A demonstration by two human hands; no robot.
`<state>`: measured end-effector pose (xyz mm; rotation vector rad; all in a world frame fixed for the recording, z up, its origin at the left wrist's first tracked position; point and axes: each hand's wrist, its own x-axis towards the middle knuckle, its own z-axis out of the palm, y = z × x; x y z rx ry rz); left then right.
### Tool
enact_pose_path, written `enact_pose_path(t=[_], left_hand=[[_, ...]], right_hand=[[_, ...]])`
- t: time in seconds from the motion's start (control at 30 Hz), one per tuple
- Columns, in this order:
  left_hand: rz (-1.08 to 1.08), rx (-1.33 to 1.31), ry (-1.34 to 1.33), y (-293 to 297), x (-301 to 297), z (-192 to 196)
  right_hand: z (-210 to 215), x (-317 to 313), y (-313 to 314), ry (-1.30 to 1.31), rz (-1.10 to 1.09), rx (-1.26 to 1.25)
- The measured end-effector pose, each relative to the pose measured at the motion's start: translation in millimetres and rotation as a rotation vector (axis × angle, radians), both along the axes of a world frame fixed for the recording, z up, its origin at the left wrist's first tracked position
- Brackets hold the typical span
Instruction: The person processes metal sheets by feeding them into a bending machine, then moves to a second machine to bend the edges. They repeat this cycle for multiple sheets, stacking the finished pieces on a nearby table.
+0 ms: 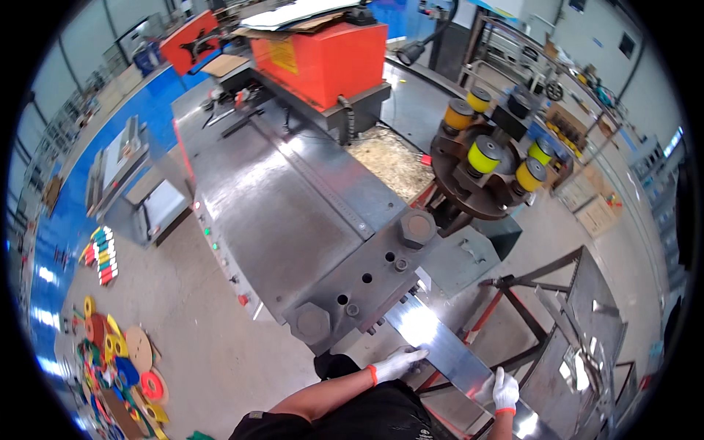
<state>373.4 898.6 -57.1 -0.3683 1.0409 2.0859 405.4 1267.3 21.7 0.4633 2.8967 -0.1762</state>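
Note:
A long, shiny flat metal bar (449, 353) slants from the front of a large metalworking machine (359, 282) down toward the lower right. Its far end meets the machine's thick steel front block, which carries big hex bolts. My left hand (400, 364), in a white glove with an orange cuff, grips the bar's left edge near the machine. Farther along, my right hand (504, 390), gloved the same way, holds the opposite edge with its fingers closed. The undersides of both grips are hidden.
An angled metal stand (579, 308) with loose metal offcuts is at right. A round turret (477, 176) with yellow cylinders sits beyond the machine, beside an orange housing (319, 62). Coloured discs (139, 348) lie on the left floor near a metal cabinet (143, 191).

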Motion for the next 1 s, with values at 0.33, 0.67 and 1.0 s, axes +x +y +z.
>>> enact_pose_path(t=[0.33,0.67,1.0], left_hand=[[0.021,-0.262,0.112,7.6,-4.5,36.1],[0.127,-0.303,0.023,-41.7,-24.1,-5.5],[0.058,-0.338,0.102,-37.5,-29.2,-1.6]], right_hand=[[26.4,8.0,11.5,-0.175,-0.189,0.079],[13.3,-22.3,-51.2,0.022,-0.170,-0.080],[26.2,-149.9,-280.3,0.070,-0.160,-0.292]])
